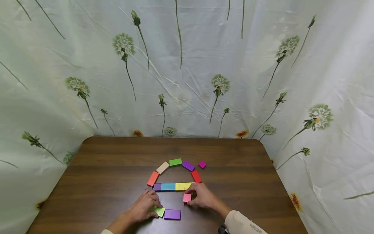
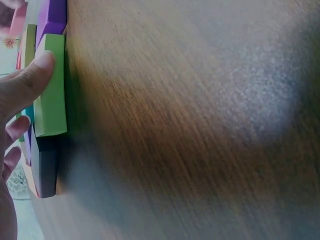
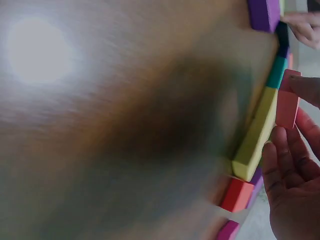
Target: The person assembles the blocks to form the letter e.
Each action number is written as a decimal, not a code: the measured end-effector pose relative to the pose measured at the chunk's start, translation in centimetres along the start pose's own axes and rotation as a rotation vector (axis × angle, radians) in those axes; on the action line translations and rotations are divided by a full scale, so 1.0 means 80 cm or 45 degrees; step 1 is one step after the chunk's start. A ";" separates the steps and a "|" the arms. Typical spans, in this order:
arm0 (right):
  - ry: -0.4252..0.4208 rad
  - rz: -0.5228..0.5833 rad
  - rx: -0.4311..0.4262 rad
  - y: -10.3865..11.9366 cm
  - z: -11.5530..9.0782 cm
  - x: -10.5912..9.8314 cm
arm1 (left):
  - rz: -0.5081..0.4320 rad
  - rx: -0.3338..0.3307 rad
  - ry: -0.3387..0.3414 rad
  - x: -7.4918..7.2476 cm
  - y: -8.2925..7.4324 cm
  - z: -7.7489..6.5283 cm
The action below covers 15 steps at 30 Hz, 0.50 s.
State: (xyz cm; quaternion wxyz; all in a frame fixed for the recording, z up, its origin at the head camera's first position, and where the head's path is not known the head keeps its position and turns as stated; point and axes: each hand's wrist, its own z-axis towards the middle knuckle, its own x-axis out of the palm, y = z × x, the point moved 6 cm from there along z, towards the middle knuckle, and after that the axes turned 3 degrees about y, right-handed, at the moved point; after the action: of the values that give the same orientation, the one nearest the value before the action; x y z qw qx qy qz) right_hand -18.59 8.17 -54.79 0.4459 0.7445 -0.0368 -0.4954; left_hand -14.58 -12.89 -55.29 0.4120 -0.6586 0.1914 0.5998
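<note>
My left hand (image 1: 145, 206) holds a light green block (image 1: 159, 211) on the table, its thumb on the near side; part of the block lies under the hand. Touching that block's right end is a purple block (image 1: 172, 214). Between thumb and fingers my right hand (image 1: 201, 196) pinches a pink block (image 3: 287, 107), just on the near side of the row. This row has a short purple block (image 1: 157, 187), a teal block (image 1: 168, 187) and a yellow block (image 1: 182, 186). A dark grey block (image 2: 46, 167) shows at the row's left end, partly hidden by the left hand.
Above the row, an arch holds an orange block (image 1: 153, 178), a beige block (image 1: 162, 167), a green block (image 1: 175, 162), a purple block (image 1: 188, 166) and a red block (image 1: 196, 176). A magenta block (image 1: 202, 164) lies outside it. Behind the brown table (image 1: 102, 182) hangs a floral curtain (image 1: 187, 81).
</note>
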 end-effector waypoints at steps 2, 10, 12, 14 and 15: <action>0.011 0.018 -0.005 -0.001 -0.006 0.005 | -0.001 0.004 -0.003 -0.001 0.000 -0.001; 0.050 0.004 -0.086 -0.001 -0.022 0.026 | -0.004 0.009 -0.004 0.000 0.001 0.000; 0.059 -0.017 -0.099 0.000 -0.024 0.030 | -0.004 0.009 -0.013 -0.001 0.001 0.000; 0.065 -0.024 -0.101 0.000 -0.026 0.034 | -0.007 0.009 -0.015 -0.001 0.001 0.000; 0.069 -0.024 -0.101 0.000 -0.027 0.036 | -0.013 0.009 -0.012 -0.001 0.001 0.000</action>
State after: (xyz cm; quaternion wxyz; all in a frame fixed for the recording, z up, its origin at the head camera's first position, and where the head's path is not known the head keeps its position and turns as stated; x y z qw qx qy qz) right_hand -15.47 8.10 -56.56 0.4712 0.7397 0.0020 -0.4804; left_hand -14.64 -12.91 -55.25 0.4183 -0.6552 0.1882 0.6002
